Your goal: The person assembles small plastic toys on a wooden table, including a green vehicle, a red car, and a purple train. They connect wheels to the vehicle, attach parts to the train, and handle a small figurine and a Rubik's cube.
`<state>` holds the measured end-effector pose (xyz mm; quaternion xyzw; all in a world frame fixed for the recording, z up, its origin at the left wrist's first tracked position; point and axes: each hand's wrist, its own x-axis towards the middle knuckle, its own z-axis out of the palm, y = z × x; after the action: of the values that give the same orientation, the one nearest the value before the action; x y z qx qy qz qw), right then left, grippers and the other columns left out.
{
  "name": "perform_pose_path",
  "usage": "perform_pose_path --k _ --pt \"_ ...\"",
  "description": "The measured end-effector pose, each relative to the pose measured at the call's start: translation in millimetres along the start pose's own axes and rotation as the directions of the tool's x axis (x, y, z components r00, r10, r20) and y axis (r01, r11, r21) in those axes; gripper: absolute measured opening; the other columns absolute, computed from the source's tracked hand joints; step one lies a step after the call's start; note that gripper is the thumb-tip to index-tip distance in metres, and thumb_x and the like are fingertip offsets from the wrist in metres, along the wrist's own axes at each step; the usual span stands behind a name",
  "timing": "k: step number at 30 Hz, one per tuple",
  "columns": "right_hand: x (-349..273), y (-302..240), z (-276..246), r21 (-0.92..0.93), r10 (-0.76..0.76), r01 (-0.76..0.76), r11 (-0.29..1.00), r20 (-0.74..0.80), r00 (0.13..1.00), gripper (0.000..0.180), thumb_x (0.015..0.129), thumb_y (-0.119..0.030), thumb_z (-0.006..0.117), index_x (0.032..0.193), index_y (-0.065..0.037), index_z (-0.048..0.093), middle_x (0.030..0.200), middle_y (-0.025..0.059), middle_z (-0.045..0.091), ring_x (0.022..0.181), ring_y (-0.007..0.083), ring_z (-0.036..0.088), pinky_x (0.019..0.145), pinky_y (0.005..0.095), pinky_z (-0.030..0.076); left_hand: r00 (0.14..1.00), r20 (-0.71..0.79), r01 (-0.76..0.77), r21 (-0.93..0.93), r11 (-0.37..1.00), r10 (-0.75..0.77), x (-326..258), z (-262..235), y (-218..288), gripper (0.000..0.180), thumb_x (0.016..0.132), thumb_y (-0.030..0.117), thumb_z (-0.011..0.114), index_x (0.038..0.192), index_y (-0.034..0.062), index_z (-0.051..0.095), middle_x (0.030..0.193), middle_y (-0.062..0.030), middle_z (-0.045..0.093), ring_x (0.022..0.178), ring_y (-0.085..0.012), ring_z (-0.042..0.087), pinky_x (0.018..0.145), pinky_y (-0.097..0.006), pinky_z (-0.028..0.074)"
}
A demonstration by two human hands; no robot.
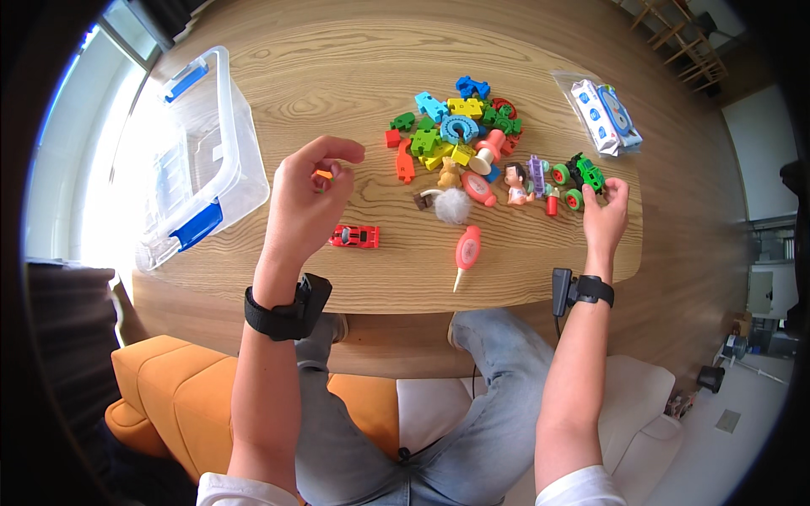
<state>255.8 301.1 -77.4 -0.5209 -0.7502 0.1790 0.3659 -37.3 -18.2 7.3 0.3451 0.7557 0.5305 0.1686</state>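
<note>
My left hand (305, 192) is raised over the table, fingers curled in. A small orange piece (323, 174) shows between them; its kind is too hidden to name. Just below that hand a red toy car (354, 236) stands on the tabletop. At the right my right hand (607, 215) grips a green toy truck (590, 173) with red-hubbed wheels. Beside it are a purple toy piece (537, 175), a red cylinder (552, 203) and a small doll figure (517, 184).
Several colourful blocks (424, 142) lie heaped mid-table. Nearer are a white fluffy ball (452, 206) and a pink toy with a pale tip (468, 249). A clear bin (240, 152) with blue latches stands left, a wipes pack (595, 118) far right.
</note>
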Motion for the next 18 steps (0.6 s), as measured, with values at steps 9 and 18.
perform_pose_path --k 9,18 --pt "4 4 6 0.089 0.017 -0.02 0.996 0.032 0.999 0.041 0.091 -0.009 0.082 0.12 -0.005 0.054 0.108 0.0138 0.074 0.104 0.0246 0.073 0.094 0.0375 0.054 1.0 0.003 -0.016 0.041 0.999 0.016 0 7 0 0.023 0.094 0.0 0.058 0.108 0.0 0.075 0.1 -0.0026 0.077 0.082 -0.0072 0.062 0.068 -0.025 0.047" --pt "3 -12 -13 -0.06 0.176 -0.169 0.984 0.128 0.976 0.046 0.091 -0.004 0.078 0.133 -0.012 0.059 0.11 0.016 0.075 0.104 0.0308 0.073 0.09 0.0429 0.055 1.0 -0.001 -0.009 0.045 0.999 0.009 -1 7 -1 0.024 0.094 -0.001 0.057 0.108 0.0007 0.076 0.1 -0.002 0.077 0.082 -0.0067 0.061 0.068 -0.024 0.047"
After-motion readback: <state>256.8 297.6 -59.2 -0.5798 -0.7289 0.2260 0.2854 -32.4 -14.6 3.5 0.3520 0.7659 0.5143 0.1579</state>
